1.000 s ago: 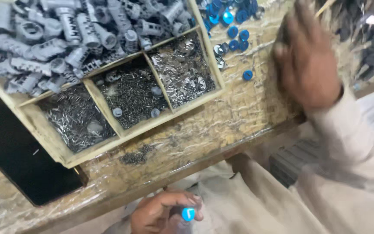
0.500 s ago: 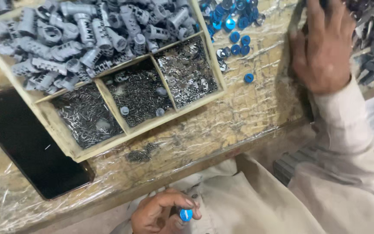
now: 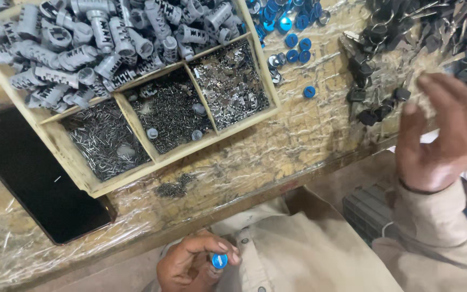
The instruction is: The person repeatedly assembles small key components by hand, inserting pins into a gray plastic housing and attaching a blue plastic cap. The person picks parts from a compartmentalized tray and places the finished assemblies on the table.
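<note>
Presently, left hand [image 3: 190, 265] fingers pinch one blue cap [image 3: 219, 260] near the body; right hand [image 3: 441, 140] hangs open, empty, beside dark keys [image 3: 374, 81]; the far blue caps [image 3: 293, 32] lie untouched.

Small round blue cap [image 3: 219, 260], fingertip-pinched

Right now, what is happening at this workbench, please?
A person sits at a worn bench. The left hand pinches a small blue round cap close to the body. The right hand is raised, open, beside a heap of dark keys. A wooden tray holds grey cylinders and three compartments of small metal parts. More blue caps lie loose beside it.
</note>
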Motion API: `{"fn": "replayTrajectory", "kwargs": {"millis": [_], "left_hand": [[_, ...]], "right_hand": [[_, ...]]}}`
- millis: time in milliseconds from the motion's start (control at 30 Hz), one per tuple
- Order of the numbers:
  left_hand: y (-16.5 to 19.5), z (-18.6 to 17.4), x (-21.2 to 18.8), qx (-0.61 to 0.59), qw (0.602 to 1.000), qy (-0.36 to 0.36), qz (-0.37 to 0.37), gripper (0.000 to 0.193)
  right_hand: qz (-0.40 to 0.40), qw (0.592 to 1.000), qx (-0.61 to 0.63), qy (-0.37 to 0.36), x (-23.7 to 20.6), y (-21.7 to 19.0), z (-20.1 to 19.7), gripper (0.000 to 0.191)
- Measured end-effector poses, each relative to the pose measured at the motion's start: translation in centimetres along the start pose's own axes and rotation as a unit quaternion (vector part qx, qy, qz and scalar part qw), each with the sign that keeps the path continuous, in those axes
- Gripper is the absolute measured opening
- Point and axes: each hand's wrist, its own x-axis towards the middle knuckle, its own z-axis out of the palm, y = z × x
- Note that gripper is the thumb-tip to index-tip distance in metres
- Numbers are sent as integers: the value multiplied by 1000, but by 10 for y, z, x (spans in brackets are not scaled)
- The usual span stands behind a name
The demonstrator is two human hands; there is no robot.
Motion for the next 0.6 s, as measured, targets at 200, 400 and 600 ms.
{"fn": "replayTrajectory", "kwargs": {"millis": [200, 400, 600], "left_hand": [[0, 6, 2, -9, 999, -10, -34, 29], [13, 12, 6, 5, 998, 30, -60, 30], [21, 25, 23, 18, 998, -17, -60, 28]], "right_hand": [[-178, 974, -124, -61, 48, 20, 27, 36], [2, 996, 85, 13, 55, -16, 20, 37], [-41, 983, 176, -4, 18, -44, 25, 38]]}}
